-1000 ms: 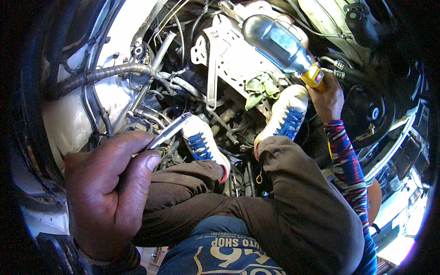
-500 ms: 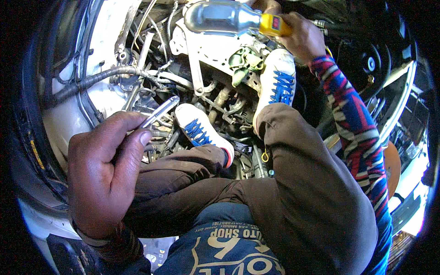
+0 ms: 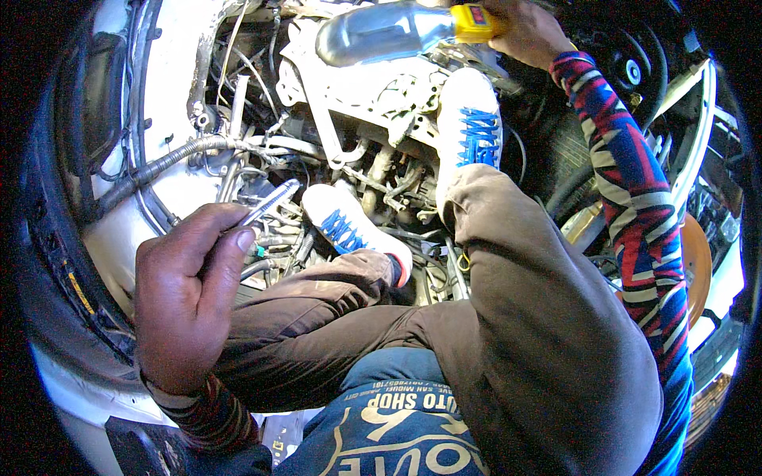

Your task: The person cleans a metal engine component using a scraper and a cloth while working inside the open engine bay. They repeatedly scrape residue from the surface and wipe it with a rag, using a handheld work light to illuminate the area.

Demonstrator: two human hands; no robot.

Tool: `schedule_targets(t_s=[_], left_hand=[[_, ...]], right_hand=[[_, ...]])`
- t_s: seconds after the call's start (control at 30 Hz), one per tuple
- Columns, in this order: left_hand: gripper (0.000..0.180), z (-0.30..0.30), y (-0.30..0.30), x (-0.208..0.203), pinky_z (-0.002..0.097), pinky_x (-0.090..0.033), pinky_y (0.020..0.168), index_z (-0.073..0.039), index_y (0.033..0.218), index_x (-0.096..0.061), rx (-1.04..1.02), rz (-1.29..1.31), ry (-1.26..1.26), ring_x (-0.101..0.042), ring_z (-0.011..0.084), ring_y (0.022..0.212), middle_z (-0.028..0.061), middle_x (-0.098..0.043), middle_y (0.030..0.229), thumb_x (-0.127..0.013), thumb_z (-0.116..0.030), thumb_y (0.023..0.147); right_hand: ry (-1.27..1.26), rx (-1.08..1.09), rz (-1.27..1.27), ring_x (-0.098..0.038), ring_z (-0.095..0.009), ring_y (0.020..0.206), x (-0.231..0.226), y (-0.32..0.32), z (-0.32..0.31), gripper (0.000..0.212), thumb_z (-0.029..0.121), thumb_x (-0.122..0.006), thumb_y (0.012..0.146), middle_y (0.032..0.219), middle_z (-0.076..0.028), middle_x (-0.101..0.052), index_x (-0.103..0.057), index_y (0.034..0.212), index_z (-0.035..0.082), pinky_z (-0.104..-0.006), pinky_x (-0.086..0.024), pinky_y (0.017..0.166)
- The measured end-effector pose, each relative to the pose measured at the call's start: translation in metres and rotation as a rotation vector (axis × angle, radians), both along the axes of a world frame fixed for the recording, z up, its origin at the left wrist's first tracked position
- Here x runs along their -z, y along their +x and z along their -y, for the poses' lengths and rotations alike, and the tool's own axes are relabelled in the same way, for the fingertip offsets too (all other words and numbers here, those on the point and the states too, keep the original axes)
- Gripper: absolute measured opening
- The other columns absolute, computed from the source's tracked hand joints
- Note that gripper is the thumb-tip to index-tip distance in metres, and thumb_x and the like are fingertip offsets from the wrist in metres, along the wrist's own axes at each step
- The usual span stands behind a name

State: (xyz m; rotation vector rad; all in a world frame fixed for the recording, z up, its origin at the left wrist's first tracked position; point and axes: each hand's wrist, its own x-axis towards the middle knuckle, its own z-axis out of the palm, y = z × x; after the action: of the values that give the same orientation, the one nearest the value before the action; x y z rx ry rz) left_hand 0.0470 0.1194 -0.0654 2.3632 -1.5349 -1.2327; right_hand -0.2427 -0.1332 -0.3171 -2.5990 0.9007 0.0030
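Observation:
My left hand (image 3: 190, 285) is closed, pinching a bolt (image 3: 274, 198) between thumb and fingertips. The bolt is silvery and threaded, and its free end points up and away over the engine bay. Far off, at the top of the view, my right hand (image 3: 530, 33) grips the yellow top (image 3: 474, 24) of a clear plastic bottle (image 3: 377, 33). The bottle lies nearly level, its rounded base toward the left. Some of the right fingers are hidden behind the yellow top. A pale, crumpled rag (image 3: 405, 115) lies below the bottle, washed out by glare.
My white shoes with blue laces (image 3: 341, 226) stand among hoses and cables in the engine bay. A corrugated hose (image 3: 178, 159) crosses at left. A pale bar with a ringed end (image 3: 321, 119) rests on a light metal plate. An orange disc (image 3: 696, 270) sits at right.
The view has shifted slightly and grown brighter. My left hand with the bolt sits a little lower in the picture. My right hand and the bottle have moved slightly upward.

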Motion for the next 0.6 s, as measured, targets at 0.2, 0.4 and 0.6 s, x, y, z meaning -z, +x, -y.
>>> schedule_targets(t_s=[0.2, 0.4, 0.6], left_hand=[[0.013, -0.001, 0.001, 0.001, 0.0298, -0.049, 0.059, 0.003, 0.101, -0.069, 0.09, -0.007, -0.1, -0.064, 0.0179, 0.062, 0.0167, -0.069, 0.078, -0.067, 0.002, 0.088], [0.013, -0.003, 0.004, 0.002, 0.0365, -0.052, 0.063, 0.002, 0.099, -0.069, 0.099, -0.021, -0.082, -0.069, 0.0305, 0.069, 0.0196, -0.07, 0.083, -0.067, -0.002, 0.087], [0.013, 0.001, 0.006, 0.006, 0.0415, -0.053, 0.068, 0.001, 0.097, -0.069, 0.109, -0.026, -0.061, -0.07, 0.0389, 0.078, 0.0221, -0.07, 0.087, -0.068, -0.006, 0.086]], right_hand=[[-0.162, -0.09, 0.067, -0.065, -0.036, 0.095, 0.014, -0.029, 0.008, 0.038, 0.02, -0.075, 0.07, 0.098, -0.012, -0.068, -0.069, 0.108, 0.017, -0.0478, -0.052, 0.083], [-0.367, -0.052, 0.208, -0.061, -0.033, 0.105, 0.029, -0.031, -0.035, 0.053, 0.012, -0.074, 0.071, 0.111, -0.006, -0.065, -0.066, 0.122, 0.023, -0.0501, -0.047, 0.091], [-0.228, -0.038, 0.044, -0.058, -0.029, 0.114, 0.017, -0.034, -0.059, 0.047, 0.016, -0.069, 0.073, 0.119, -0.006, -0.066, -0.069, 0.12, 0.024, -0.0458, -0.044, 0.093]])
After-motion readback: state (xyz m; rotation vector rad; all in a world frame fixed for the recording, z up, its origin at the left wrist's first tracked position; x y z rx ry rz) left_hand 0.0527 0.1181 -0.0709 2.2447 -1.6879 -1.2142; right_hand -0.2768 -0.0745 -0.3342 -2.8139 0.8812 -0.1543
